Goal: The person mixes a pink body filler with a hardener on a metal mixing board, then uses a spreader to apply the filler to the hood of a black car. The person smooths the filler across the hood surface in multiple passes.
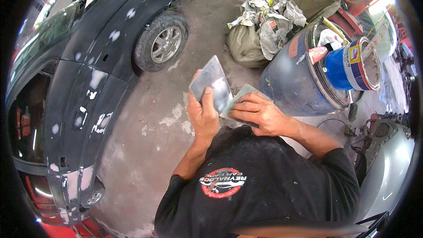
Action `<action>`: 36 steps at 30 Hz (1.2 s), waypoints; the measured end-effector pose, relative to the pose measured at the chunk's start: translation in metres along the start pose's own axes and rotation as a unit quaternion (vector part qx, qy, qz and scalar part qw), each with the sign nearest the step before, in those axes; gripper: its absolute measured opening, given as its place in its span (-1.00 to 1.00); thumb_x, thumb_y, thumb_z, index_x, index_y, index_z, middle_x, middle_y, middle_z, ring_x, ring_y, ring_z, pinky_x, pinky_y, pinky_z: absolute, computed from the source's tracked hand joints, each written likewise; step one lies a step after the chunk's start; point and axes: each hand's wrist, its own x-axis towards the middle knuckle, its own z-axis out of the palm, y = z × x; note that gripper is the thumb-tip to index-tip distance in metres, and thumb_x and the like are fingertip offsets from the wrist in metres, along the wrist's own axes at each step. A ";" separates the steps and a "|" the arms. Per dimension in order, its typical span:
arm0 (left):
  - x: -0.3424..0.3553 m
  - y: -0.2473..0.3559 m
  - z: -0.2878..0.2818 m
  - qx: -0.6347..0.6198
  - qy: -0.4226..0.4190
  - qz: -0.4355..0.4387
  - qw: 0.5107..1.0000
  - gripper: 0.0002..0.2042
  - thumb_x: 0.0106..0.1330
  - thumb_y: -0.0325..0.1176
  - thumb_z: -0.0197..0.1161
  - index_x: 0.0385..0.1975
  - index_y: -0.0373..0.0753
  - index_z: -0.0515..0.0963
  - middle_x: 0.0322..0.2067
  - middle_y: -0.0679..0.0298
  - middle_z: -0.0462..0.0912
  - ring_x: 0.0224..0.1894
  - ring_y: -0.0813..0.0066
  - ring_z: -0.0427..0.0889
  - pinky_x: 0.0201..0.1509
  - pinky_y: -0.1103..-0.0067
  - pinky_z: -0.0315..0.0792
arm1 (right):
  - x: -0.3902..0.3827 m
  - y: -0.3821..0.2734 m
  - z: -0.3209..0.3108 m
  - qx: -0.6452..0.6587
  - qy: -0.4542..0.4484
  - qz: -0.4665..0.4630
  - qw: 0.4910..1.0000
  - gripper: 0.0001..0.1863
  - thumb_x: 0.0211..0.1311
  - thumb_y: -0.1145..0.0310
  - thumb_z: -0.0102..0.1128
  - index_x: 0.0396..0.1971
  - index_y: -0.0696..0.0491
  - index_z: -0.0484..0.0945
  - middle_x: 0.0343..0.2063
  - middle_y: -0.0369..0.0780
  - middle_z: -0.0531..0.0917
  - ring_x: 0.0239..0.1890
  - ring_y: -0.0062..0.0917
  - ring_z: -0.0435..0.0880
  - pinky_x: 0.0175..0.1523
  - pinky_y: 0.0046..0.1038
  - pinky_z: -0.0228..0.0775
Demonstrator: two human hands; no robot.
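Note:
My left hand [202, 113] is closed on a flat, shiny grey plate [216, 79], with the thumb lying across its face. The plate is tilted upright in front of my chest. In my right hand [263, 114] is a thin, pale green putty spreader [245, 91], with the fingers bent over its face. The spreader's left corner is at the plate's lower right edge; whether the two touch I cannot tell. Both hands are over the floor, apart from the black car [110, 13] on the left, which has pale patches along its side.
To the right stands a blue drum [286, 77] with a blue paint can [341, 67] and a red-and-white rag on top. Behind it, crumpled newspaper [275, 22] lies on a greenish sack [243, 46]. A silver car panel [387, 167] is at the lower right. The concrete floor [145, 101] is stained.

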 end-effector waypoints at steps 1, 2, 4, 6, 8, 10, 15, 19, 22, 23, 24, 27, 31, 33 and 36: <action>0.003 0.001 -0.002 -0.015 0.021 -0.012 1.000 -0.56 0.48 -0.45 0.01 0.33 -0.42 0.30 0.23 0.02 0.47 0.23 0.33 0.48 0.27 0.45 0.39 | 0.000 0.001 -0.008 -0.006 0.009 -0.001 1.000 -0.26 -0.33 0.48 0.32 0.10 0.04 0.60 0.07 -0.23 0.62 0.10 -0.22 0.53 0.22 -0.18 0.38; 0.007 0.001 -0.003 -0.100 0.063 0.025 0.993 -0.54 0.48 -0.44 0.02 0.34 -0.42 0.28 0.22 0.03 0.47 0.23 0.34 0.48 0.27 0.42 0.40 | 0.001 0.001 -0.015 -0.009 0.021 -0.013 1.000 -0.26 -0.34 0.48 0.32 0.10 0.04 0.60 0.07 -0.24 0.62 0.10 -0.22 0.54 0.22 -0.18 0.38; 0.008 0.004 -0.010 -0.254 0.135 0.046 0.957 -0.52 0.49 -0.43 0.04 0.37 -0.41 0.23 0.22 0.05 0.47 0.21 0.36 0.49 0.27 0.38 0.41 | 0.000 -0.006 -0.034 -0.032 0.063 -0.036 0.997 -0.34 -0.24 0.41 0.30 0.08 0.05 0.61 0.06 -0.20 0.62 0.12 -0.20 0.55 0.23 -0.08 0.40; 0.013 0.001 -0.009 -0.233 0.121 -0.098 0.960 -0.56 0.47 -0.39 0.11 0.30 -0.37 0.31 0.14 0.09 0.53 0.14 0.33 0.55 0.21 0.35 0.48 | -0.004 -0.017 -0.040 -0.052 0.134 -0.071 0.987 -0.37 -0.18 0.36 0.29 0.07 0.06 0.61 0.06 -0.17 0.62 0.14 -0.17 0.55 0.23 -0.01 0.41; 0.013 -0.002 -0.006 -0.275 0.079 -0.310 0.907 -0.63 0.46 -0.38 0.10 0.21 -0.33 0.42 0.08 0.13 0.59 0.07 0.31 0.62 0.16 0.38 0.53 | -0.010 -0.020 -0.033 -0.028 0.150 -0.230 0.961 -0.46 -0.10 0.33 0.28 -0.01 0.16 0.59 0.07 -0.09 0.56 0.18 -0.10 0.51 0.25 0.11 0.39; 0.004 -0.003 -0.001 -0.313 -0.005 -0.416 0.854 -0.69 0.41 -0.40 0.13 0.11 -0.29 0.48 -0.03 0.17 0.63 -0.01 0.33 0.65 0.11 0.40 0.55 | -0.016 -0.010 -0.014 -0.034 0.062 -0.119 0.990 -0.43 -0.12 0.41 0.28 0.02 0.21 0.52 0.08 -0.01 0.51 0.20 -0.05 0.46 0.27 0.11 0.34; -0.008 -0.005 0.000 -0.364 0.004 -0.342 0.866 -0.71 0.41 -0.42 0.12 0.10 -0.30 0.46 -0.01 0.12 0.64 0.00 0.29 0.68 0.09 0.33 0.60 | -0.019 0.043 -0.010 -0.099 0.000 0.094 0.991 -0.28 -0.25 0.63 0.15 0.14 0.18 0.47 0.08 -0.04 0.54 0.18 -0.10 0.48 0.36 -0.08 0.25; -0.009 -0.014 0.004 -0.320 -0.013 -0.313 0.894 -0.72 0.46 -0.43 0.07 0.11 -0.31 0.46 0.00 0.14 0.64 0.00 0.36 0.67 0.10 0.41 0.56 | 0.002 0.018 -0.060 -0.065 -0.016 0.051 0.996 -0.29 -0.28 0.60 0.17 0.11 0.13 0.55 0.05 -0.11 0.59 0.17 -0.19 0.50 0.36 -0.10 0.23; -0.013 -0.023 0.009 -0.276 -0.059 -0.265 0.922 -0.72 0.49 -0.44 0.02 0.14 -0.32 0.45 0.02 0.16 0.63 0.00 0.41 0.65 0.12 0.47 0.52 | 0.021 0.003 -0.086 -0.003 -0.150 0.016 0.989 -0.28 -0.30 0.50 0.19 0.11 0.09 0.58 0.05 -0.15 0.61 0.16 -0.23 0.51 0.37 -0.03 0.20; -0.015 -0.025 0.010 -0.270 -0.076 -0.263 0.923 -0.71 0.50 -0.44 0.01 0.15 -0.32 0.44 0.03 0.17 0.63 0.01 0.42 0.64 0.13 0.49 0.51 | 0.024 0.002 -0.090 0.028 -0.154 0.059 0.986 -0.27 -0.30 0.47 0.19 0.12 0.08 0.57 0.06 -0.16 0.61 0.16 -0.24 0.50 0.38 -0.01 0.18; -0.018 -0.026 0.011 -0.250 -0.082 -0.281 0.923 -0.71 0.50 -0.45 0.00 0.16 -0.33 0.44 0.03 0.17 0.62 0.01 0.43 0.63 0.14 0.50 0.49 | 0.025 0.000 -0.090 0.050 -0.160 0.126 0.978 -0.27 -0.29 0.44 0.19 0.13 0.07 0.57 0.06 -0.18 0.61 0.15 -0.24 0.50 0.39 0.00 0.17; -0.021 -0.025 0.012 -0.255 -0.096 -0.187 0.944 -0.69 0.50 -0.42 0.02 0.17 -0.34 0.43 0.03 0.17 0.62 0.03 0.43 0.63 0.16 0.48 0.48 | 0.026 0.004 -0.089 -0.150 -0.115 -0.051 0.981 -0.22 -0.31 0.51 0.25 0.16 0.07 0.55 0.11 -0.18 0.59 0.16 -0.22 0.50 0.36 -0.08 0.23; -0.021 -0.020 0.010 -0.290 -0.064 -0.319 0.900 -0.68 0.47 -0.40 0.05 0.16 -0.34 0.43 0.02 0.12 0.62 0.03 0.36 0.64 0.17 0.40 0.50 | 0.025 -0.002 -0.087 0.155 -0.123 0.056 0.979 -0.23 -0.29 0.50 0.26 0.17 0.07 0.52 0.12 -0.15 0.56 0.21 -0.21 0.46 0.38 -0.09 0.22; -0.018 -0.020 0.009 -0.345 -0.024 -0.383 0.856 -0.68 0.45 -0.39 0.06 0.15 -0.34 0.43 0.01 0.10 0.62 0.04 0.30 0.65 0.17 0.35 0.51 | 0.026 -0.013 -0.078 0.177 -0.084 0.059 0.979 -0.22 -0.29 0.53 0.24 0.18 0.05 0.51 0.11 -0.15 0.55 0.21 -0.18 0.45 0.36 -0.11 0.25; -0.015 -0.023 0.004 -0.451 0.001 -0.458 0.766 -0.71 0.42 -0.39 0.08 0.10 -0.28 0.47 -0.02 0.10 0.64 -0.06 0.25 0.69 0.07 0.34 0.58 | 0.012 -0.027 -0.052 -0.085 -0.133 -0.045 0.987 -0.17 -0.35 0.47 0.36 0.18 0.04 0.48 0.21 -0.19 0.47 0.25 -0.18 0.41 0.38 -0.04 0.20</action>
